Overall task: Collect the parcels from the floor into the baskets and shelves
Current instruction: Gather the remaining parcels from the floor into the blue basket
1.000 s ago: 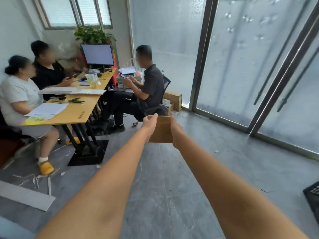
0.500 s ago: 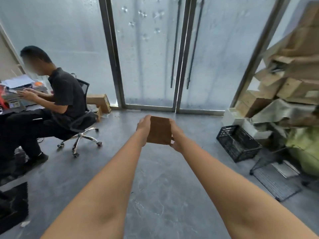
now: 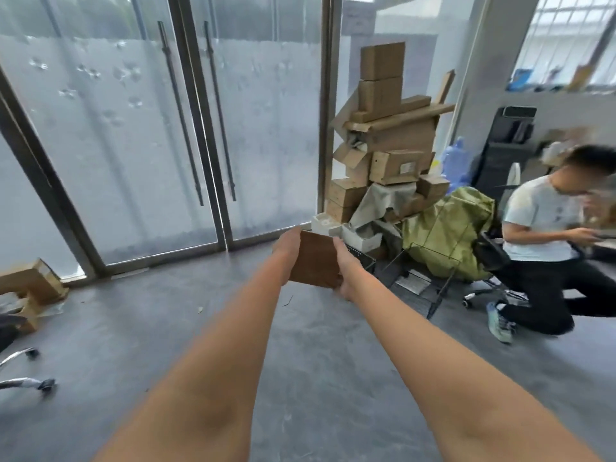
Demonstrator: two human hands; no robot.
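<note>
A small brown cardboard parcel is held out in front of me at arm's length, above the grey floor. My left hand presses its left side and my right hand grips its right side and lower corner. Behind it a black plastic basket sits on the floor, mostly hidden by the parcel and my right hand. A tall untidy stack of cardboard boxes rises beside the glass door.
A wire rack and a green bag lie right of the basket. A person sits on a wheeled chair at the right. Glass doors fill the back. A cardboard box lies at left, with chair legs below it.
The view has swung to the right: the desk and seated people left the frame, the box stack, basket and another seated person came in. Both hands keep holding the parcel out front.
</note>
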